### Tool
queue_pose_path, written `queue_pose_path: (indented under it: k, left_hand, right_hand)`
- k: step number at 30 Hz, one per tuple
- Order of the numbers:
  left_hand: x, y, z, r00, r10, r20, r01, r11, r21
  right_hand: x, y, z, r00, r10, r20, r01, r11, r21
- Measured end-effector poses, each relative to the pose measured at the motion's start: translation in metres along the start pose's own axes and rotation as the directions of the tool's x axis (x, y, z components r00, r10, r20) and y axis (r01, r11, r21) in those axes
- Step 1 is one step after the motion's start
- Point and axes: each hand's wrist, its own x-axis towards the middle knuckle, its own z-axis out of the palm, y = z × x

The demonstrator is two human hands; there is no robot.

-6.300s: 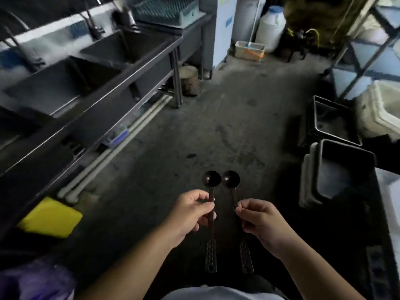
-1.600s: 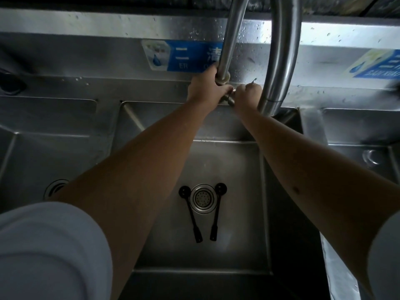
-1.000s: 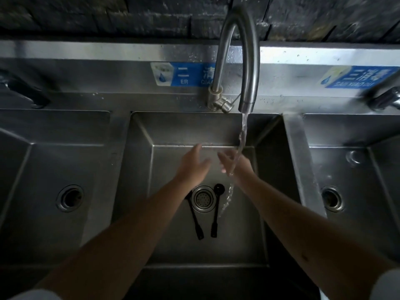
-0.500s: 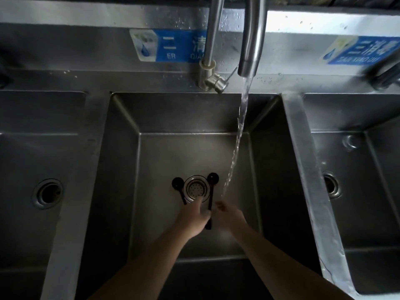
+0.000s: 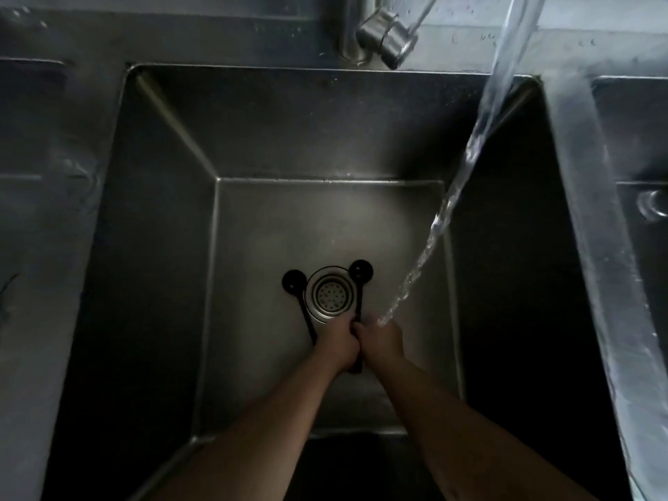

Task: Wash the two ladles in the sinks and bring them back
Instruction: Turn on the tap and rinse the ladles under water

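Reaching: both bare forearms stretch down from the bottom edge into the middle steel sink basin (image 5: 162, 218), hands side by side at the basin floor.
Left hand: left hand (image 5: 338, 343) knuckles up, fingers curled down near the drain's near edge, over the lower handle of the left ladle; grip looks closed round that handle but fingers hide the contact, cannot tell for sure.
Right hand: right hand (image 5: 381, 341) touching the left hand, fingers curled on the handle of the right ladle; handle end pokes out below, between the two wrists; grip closed on it.
Left ladle: small black round-bowled ladle (image 5: 294, 282) lying flat on basin floor, bowl just left of the drain, thin handle running down toward the left hand.
Right ladle: second small black round-bowled ladle (image 5: 360, 271), bowl just right of the drain, handle running straight down into the hands.
Drain: round perforated metal strainer drain (image 5: 329, 294) between the two bowls.
Water: clear stream of tap water (image 5: 470, 150) falls diagonally from top right, landing at the right hand's knuckles.
Tap: metal tap base with lever (image 5: 383, 34) on the back ledge, top edge.
Surroundings: dim stainless steel; more basins partly visible at left and right, the right one past a wet shiny divider (image 5: 592, 211).
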Motion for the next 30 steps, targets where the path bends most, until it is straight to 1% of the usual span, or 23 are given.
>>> queue_pose_path:
  k: [4,6,9,12,14,15,18,20,22,25,30]
  left_hand:
    - [-0.005,0.000,-0.003,0.999,-0.037,0.002,0.037,0.997,-0.068]
    - [-0.012,0.007,-0.007,0.998,-0.063,-0.003,0.062,0.987,-0.145]
    - [-0.024,0.023,-0.011,0.996,-0.084,-0.012,0.079,0.972,-0.219]
    - [-0.038,0.045,-0.014,0.993,-0.109,-0.045,0.091,0.948,-0.305]
    - [-0.047,0.061,-0.017,0.995,-0.095,-0.026,0.080,0.931,-0.357]
    - [-0.052,0.069,-0.019,0.996,-0.086,-0.009,0.075,0.913,-0.401]
    - [-0.067,0.091,-0.026,0.999,-0.042,-0.007,0.029,0.802,-0.596]
    - [-0.070,0.102,-0.030,0.999,-0.032,-0.021,0.011,0.752,-0.659]
    - [-0.073,0.110,-0.032,0.997,-0.070,-0.014,0.043,0.746,-0.664]
    - [-0.082,0.117,-0.034,0.996,-0.081,0.028,0.081,0.794,-0.603]
    - [-0.090,0.114,-0.038,0.980,-0.183,0.076,0.191,0.776,-0.600]
  right_hand:
    - [-0.002,-0.002,-0.006,0.994,-0.010,0.105,0.011,1.000,-0.009]
    - [-0.014,-0.004,-0.017,0.990,-0.006,0.140,-0.004,0.998,0.067]
    - [-0.042,-0.008,-0.038,0.978,0.037,0.207,-0.093,0.959,0.269]
    - [-0.077,-0.015,-0.063,0.960,0.043,0.276,-0.129,0.945,0.301]
    - [-0.100,-0.019,-0.079,0.957,0.048,0.286,-0.147,0.929,0.338]
    - [-0.110,-0.022,-0.087,0.959,0.055,0.277,-0.159,0.917,0.366]
    - [-0.136,-0.028,-0.105,0.958,0.084,0.275,-0.202,0.875,0.439]
    - [-0.150,-0.033,-0.113,0.958,0.097,0.269,-0.217,0.860,0.462]
    - [-0.164,-0.036,-0.119,0.965,0.090,0.245,-0.200,0.858,0.474]
    - [-0.181,-0.041,-0.123,0.969,0.061,0.240,-0.176,0.852,0.494]
    - [-0.194,-0.040,-0.129,0.966,0.056,0.253,-0.176,0.860,0.479]
